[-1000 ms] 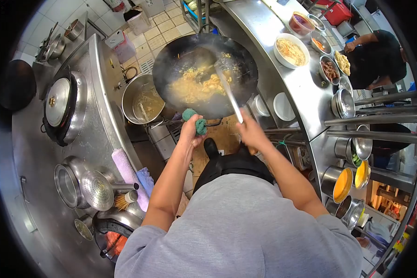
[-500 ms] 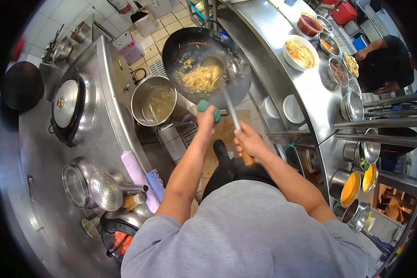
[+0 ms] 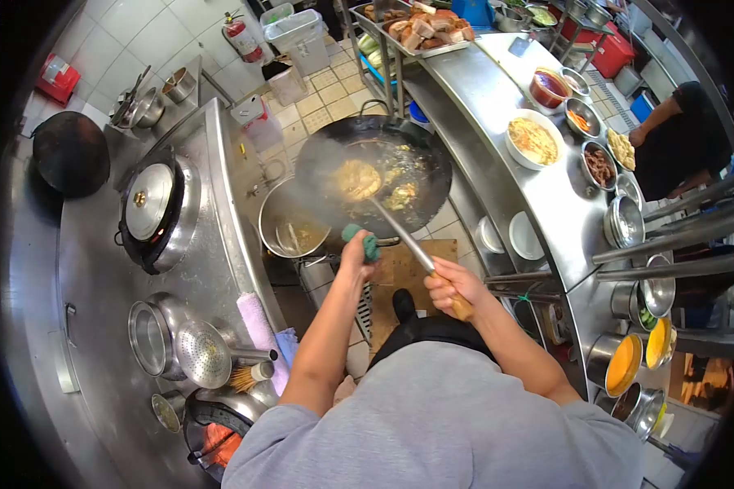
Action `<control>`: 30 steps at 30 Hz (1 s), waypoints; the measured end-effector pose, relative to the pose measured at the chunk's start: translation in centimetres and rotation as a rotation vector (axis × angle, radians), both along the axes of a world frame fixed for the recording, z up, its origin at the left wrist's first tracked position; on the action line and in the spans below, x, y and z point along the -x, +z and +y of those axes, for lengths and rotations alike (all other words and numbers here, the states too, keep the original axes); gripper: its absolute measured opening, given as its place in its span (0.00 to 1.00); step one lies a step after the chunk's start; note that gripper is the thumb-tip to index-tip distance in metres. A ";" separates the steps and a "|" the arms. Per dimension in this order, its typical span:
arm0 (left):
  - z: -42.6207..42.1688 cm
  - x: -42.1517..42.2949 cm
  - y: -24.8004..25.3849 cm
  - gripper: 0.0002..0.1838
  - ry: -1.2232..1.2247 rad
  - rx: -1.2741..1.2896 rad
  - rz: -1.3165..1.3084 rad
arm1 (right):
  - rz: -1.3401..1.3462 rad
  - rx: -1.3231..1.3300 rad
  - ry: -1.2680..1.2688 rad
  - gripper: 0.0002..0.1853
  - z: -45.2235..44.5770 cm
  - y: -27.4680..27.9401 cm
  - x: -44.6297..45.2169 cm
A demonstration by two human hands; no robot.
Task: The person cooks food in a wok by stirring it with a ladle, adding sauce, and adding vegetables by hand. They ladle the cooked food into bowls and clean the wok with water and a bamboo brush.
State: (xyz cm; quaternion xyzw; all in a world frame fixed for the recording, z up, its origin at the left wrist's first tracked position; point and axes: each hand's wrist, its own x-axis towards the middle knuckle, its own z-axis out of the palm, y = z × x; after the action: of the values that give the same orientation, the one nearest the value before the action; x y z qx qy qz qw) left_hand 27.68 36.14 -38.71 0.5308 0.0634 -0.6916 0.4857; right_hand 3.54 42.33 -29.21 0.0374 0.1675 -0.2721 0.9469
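My left hand is closed around a folded green cloth at the near edge of a large black wok. The wok handle under the cloth is mostly hidden. In my right hand is the wooden grip of a long metal ladle. Its bowl, over the left part of the wok, is heaped with yellowish-brown food. Smaller bits of food lie on the wok's surface. Steam blurs the wok's left rim, beside a metal pot of cloudy liquid.
At left, a steel stove counter carries a lidded pot and a perforated strainer. The curved steel counter at right holds a white bowl of food and several metal bowls. Another person's arm reaches in beyond it.
The food that lay spread in the wok is now largely heaped in the ladle's bowl, which has shifted left. Steam has thickened over the wok's left side. The whole view has tilted slightly upward.
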 end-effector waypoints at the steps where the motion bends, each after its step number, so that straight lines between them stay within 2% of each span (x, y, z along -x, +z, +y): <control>1: 0.4 0.1 0.7 0.06 0.012 -0.004 0.035 | 0.059 0.000 0.023 0.10 -0.4 0.1 -0.2; 2: 0.9 -0.4 -0.6 0.07 -0.033 0.064 0.105 | 0.122 0.003 0.040 0.05 -0.8 0.5 -0.2; 4: 2.0 0.1 1.2 0.07 0.012 0.019 0.012 | 0.142 -0.013 0.007 0.04 -1.1 2.7 1.1; 5: 2.2 -0.6 -0.2 0.07 -0.039 0.032 0.064 | 0.149 -0.036 -0.013 0.03 -1.0 4.3 2.4; 7: 3.3 1.3 4.4 0.06 -0.047 0.039 0.034 | 0.158 -0.061 -0.112 0.04 -0.6 7.6 5.8; 9: 4.1 1.3 5.4 0.04 -0.108 0.053 0.016 | 0.032 -0.115 -0.142 0.03 0.0 10.9 8.4; 11: 4.0 3.2 7.7 0.04 -0.053 0.028 0.018 | -0.009 -0.057 -0.215 0.02 1.1 14.3 11.4; 12: 3.7 3.6 7.7 0.04 -0.057 0.027 0.017 | 0.094 -0.013 -0.265 0.02 1.8 16.1 12.6; 16: 1.3 6.0 8.2 0.05 -0.113 0.149 0.114 | 0.406 0.200 -0.454 0.20 4.5 21.3 15.6; 18: -0.6 6.9 8.3 0.05 -0.111 0.171 0.131 | 0.479 0.266 -0.479 0.23 4.7 21.6 15.9; 20: -2.5 7.1 7.9 0.05 -0.133 0.202 0.138 | 0.753 0.378 -0.529 0.27 4.5 21.2 15.7; 21: -3.1 7.1 8.0 0.05 -0.134 0.205 0.136 | 0.752 0.380 -0.532 0.27 4.3 20.5 15.6; 23: -3.8 7.4 9.4 0.04 -0.106 0.214 0.094 | 1.179 0.447 -0.455 0.30 3.3 17.7 15.5; 24: -3.9 7.5 10.2 0.05 -0.084 0.168 0.079 | 1.295 0.480 -0.410 0.31 2.5 16.8 15.4; 27: -4.0 6.6 9.3 0.05 -0.105 0.210 0.084 | 1.433 0.501 -0.419 0.31 0.4 12.4 17.2; 28: -3.6 6.9 10.7 0.05 -0.098 0.223 0.045 | 1.540 0.554 -0.410 0.31 0.0 11.4 17.1; 29: -3.6 6.9 10.6 0.05 -0.097 0.224 0.044 | 1.539 0.556 -0.410 0.31 0.1 10.8 17.2; 30: -3.6 6.7 10.4 0.05 -0.107 0.233 0.037 | 1.713 0.613 -0.386 0.31 0.5 10.4 17.1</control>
State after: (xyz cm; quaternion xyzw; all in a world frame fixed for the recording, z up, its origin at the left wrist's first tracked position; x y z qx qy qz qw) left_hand 20.99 32.54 -28.31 0.4605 -0.0368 -0.7289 0.5052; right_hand -13.52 42.86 -18.82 -0.4008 0.7212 -0.3919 0.4070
